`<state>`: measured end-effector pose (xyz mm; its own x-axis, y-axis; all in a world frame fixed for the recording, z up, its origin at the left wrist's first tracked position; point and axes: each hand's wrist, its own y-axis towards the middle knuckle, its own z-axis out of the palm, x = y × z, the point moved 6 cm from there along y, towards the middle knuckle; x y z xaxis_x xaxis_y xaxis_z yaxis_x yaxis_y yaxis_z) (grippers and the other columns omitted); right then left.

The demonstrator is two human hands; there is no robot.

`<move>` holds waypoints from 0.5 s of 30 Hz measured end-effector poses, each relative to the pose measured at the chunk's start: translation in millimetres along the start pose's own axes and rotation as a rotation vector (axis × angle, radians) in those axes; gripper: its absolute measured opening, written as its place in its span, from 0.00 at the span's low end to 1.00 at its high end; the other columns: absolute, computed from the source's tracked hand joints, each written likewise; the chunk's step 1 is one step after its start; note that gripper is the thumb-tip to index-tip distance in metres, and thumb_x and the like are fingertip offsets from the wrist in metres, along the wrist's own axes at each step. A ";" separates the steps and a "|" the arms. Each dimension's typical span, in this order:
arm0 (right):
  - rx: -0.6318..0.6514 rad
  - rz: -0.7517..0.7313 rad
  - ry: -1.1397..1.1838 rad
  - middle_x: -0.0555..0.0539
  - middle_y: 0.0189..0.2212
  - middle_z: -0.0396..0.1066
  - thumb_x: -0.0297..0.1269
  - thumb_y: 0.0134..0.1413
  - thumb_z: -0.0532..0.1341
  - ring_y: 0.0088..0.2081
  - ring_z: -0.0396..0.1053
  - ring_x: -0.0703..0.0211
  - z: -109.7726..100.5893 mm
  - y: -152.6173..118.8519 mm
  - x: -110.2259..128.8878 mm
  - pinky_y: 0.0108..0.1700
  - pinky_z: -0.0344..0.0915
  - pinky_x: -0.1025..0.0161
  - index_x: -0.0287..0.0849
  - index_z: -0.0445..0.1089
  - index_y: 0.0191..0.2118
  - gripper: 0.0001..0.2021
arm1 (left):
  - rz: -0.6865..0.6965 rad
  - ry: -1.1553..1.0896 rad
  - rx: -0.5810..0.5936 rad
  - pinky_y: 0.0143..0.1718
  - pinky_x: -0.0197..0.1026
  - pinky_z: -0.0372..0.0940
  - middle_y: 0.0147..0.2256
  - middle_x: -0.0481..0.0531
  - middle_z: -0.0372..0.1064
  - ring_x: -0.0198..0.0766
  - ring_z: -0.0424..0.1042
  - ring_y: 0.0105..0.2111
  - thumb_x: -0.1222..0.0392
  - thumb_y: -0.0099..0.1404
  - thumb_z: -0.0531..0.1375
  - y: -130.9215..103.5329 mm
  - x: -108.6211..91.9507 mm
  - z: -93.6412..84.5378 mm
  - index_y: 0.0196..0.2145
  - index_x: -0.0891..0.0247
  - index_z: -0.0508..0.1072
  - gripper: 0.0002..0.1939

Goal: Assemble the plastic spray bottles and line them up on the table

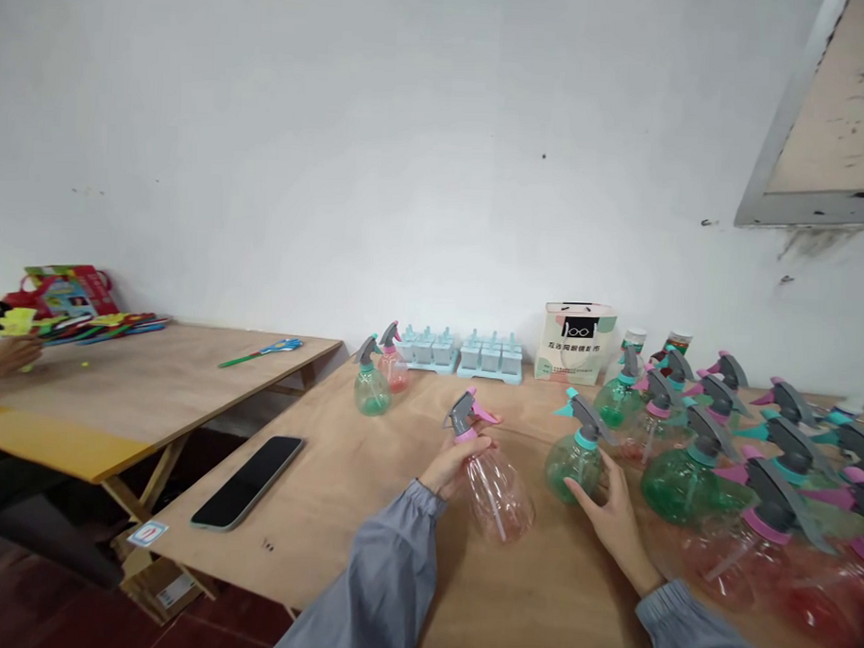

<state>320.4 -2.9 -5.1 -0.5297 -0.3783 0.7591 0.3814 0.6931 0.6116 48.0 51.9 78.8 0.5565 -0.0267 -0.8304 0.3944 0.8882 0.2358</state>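
My left hand (457,459) is closed round the neck of a clear pink spray bottle (501,497), which tilts over the wooden table with its pink and grey nozzle up. To its right stands a green spray bottle (573,466) with a turquoise collar. My right hand (610,510) holds that bottle's side, thumb in front and fingers partly hidden behind. Several green and pink spray bottles (681,484) crowd the table's right side. A smaller pair, one green (372,393) and one pink (394,370), stands at the back left.
A black phone (248,483) lies on the wooden table (311,537). Light blue moulds (491,357) and a paper bag (574,346) stand by the wall. Another person's hand (9,358) is over the left table (189,382), near colourful strips (106,327).
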 end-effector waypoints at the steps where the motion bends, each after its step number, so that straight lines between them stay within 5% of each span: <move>1: 0.003 -0.004 -0.007 0.39 0.59 0.63 0.56 0.50 0.66 0.59 0.64 0.40 0.5 -0.4 1.8 0.60 0.62 0.39 0.48 0.59 0.63 0.37 | -0.003 0.006 0.006 0.45 0.41 0.69 0.52 0.57 0.74 0.36 0.76 0.35 0.60 0.48 0.73 0.0 1.8 1.3 0.47 0.61 0.75 0.27; 5: 0.000 -0.014 -0.031 0.39 0.58 0.63 0.57 0.50 0.66 0.59 0.64 0.39 3.3 -0.1 6.9 0.61 0.61 0.37 0.48 0.59 0.63 0.37 | -0.022 0.001 -0.003 0.46 0.43 0.69 0.50 0.59 0.75 0.40 0.76 0.39 0.59 0.48 0.73 -0.4 8.5 3.2 0.49 0.62 0.75 0.30; 15: 0.010 -0.038 -0.060 0.38 0.61 0.60 0.56 0.52 0.65 0.62 0.61 0.38 4.2 -1.4 9.8 0.63 0.58 0.37 0.48 0.56 0.66 0.39 | -0.073 -0.021 -0.001 0.44 0.43 0.68 0.49 0.59 0.76 0.34 0.72 0.28 0.47 0.52 0.69 -3.7 6.3 5.8 0.41 0.65 0.78 0.23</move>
<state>311.5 -5.1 0.5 -0.5883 -0.3675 0.7203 0.3528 0.6849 0.6375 54.3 45.8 75.7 0.5413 -0.1006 -0.8348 0.4337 0.8840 0.1748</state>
